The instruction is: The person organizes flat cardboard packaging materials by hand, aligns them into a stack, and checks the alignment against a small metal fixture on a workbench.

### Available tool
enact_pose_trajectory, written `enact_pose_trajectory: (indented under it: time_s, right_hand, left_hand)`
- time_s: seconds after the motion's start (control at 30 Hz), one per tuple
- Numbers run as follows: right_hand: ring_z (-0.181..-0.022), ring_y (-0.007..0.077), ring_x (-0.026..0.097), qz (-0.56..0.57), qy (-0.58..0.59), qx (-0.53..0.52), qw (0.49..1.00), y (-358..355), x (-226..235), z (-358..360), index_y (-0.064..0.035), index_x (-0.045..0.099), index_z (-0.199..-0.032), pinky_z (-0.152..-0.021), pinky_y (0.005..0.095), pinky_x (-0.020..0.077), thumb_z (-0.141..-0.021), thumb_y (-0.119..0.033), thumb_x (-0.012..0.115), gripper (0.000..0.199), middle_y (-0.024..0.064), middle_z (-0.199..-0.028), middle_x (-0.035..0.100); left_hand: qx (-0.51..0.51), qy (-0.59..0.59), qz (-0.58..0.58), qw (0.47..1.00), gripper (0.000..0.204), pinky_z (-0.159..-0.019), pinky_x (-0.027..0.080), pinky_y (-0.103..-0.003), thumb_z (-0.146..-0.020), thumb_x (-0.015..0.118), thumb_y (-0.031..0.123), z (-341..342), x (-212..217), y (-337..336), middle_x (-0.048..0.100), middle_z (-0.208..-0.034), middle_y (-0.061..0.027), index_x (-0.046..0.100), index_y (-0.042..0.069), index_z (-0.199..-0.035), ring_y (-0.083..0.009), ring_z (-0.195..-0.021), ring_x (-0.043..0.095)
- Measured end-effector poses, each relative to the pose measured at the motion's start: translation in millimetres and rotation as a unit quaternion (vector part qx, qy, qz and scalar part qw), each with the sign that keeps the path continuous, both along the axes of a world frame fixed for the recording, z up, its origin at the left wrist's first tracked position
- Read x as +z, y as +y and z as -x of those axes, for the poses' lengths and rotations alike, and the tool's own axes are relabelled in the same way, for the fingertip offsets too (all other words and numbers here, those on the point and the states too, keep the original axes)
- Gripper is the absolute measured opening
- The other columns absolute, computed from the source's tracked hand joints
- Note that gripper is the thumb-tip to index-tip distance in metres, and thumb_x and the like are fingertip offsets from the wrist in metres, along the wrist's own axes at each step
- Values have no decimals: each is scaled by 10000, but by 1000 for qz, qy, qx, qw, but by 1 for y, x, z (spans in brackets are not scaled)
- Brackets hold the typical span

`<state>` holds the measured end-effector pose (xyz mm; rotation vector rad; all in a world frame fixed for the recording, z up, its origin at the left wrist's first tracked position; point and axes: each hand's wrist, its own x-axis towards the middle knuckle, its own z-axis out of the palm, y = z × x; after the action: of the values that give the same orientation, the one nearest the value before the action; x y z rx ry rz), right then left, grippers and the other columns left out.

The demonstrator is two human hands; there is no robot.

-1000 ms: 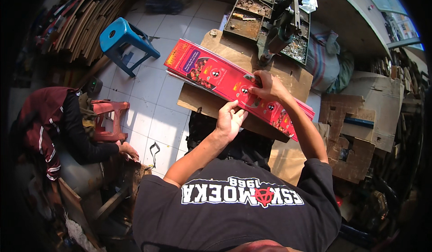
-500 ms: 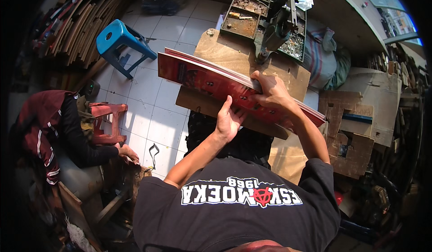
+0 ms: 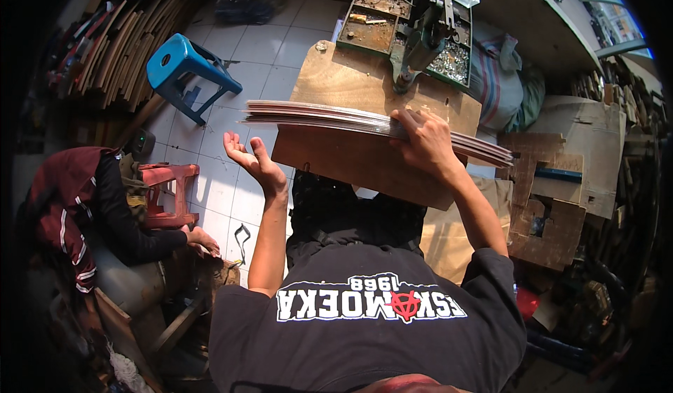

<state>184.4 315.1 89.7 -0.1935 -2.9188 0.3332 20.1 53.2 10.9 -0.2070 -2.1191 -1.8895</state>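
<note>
A stack of thin sheets or boards [image 3: 329, 121] stands edge-on across the wooden worktop [image 3: 350, 77]; its pale upper edges face up and its broad faces are hidden. My right hand [image 3: 426, 140] is closed over the top edge right of the middle, thumb on the near side. Below the stack's left end, my left hand [image 3: 258, 161] is off it, palm up with fingers apart and nothing in it. Beyond the stack, a dark metal tool with a lever [image 3: 424, 42] rises from the worktop, beside a compartment tray [image 3: 343, 41] of small metal pieces.
A blue stool [image 3: 172, 60] stands on the tiled floor at left, near stacked boards [image 3: 123, 49]. Close on my left are a red stool [image 3: 172, 214] and another person's bare foot [image 3: 202, 240]. Cut cardboard [image 3: 526, 235] and a striped sack [image 3: 494, 95] lie right.
The stack has turned from showing its red face to standing edge-on, its left end lower in view. My left hand has let go and moved left; my right hand keeps its grip.
</note>
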Motion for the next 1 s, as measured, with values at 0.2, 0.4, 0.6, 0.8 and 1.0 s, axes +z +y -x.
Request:
enact_pose_trajectory:
  time_s: [0.2,0.4,0.6,0.8,1.0]
  right_hand:
    - [-941,315,589,15,-13,9,1000,-10,2,-3,-84,517,-1204,-755,424,504,-704,-182,737,555,108,-1021,599]
    - [-961,312,586,-14,-26,-2,1000,-19,4,-4,-79,499,-1248,-737,424,527,-662,-128,688,617,110,-1042,562]
    - [-927,309,604,-24,-2,2,1000,-11,1,3,-88,499,-1265,-705,414,537,-655,-143,698,644,105,-1018,567]
    - [-985,290,589,-18,82,-5,996,-13,4,-7,-91,561,-1231,-838,417,499,-724,-265,742,566,96,-1082,599]
    - [-1145,348,521,-54,385,-273,880,17,2,-72,-41,558,-1248,-1048,447,354,-819,-337,719,545,168,-1193,577]
  left_hand:
    - [-239,28,-74,968,812,-1171,195,-481,-966,279,653,80,-9,-20,353,-1488,-224,329,-2,-1444,-374,-1412,302]
    - [-313,-21,-65,947,814,-1162,219,-479,-945,379,650,81,5,-3,394,-1472,-231,362,-6,-1428,-367,-1398,343]
    - [-294,-30,-35,955,525,-1029,396,-358,-917,587,474,85,12,6,625,-1228,-173,592,20,-1181,-245,-1179,552]
    - [-277,-85,-94,952,227,-811,488,-268,-893,601,243,84,5,13,688,-954,-88,641,31,-963,-142,-883,623]
    - [-256,-63,-88,961,254,-813,500,-292,-896,573,253,81,2,6,678,-966,-114,639,15,-957,-171,-881,626]
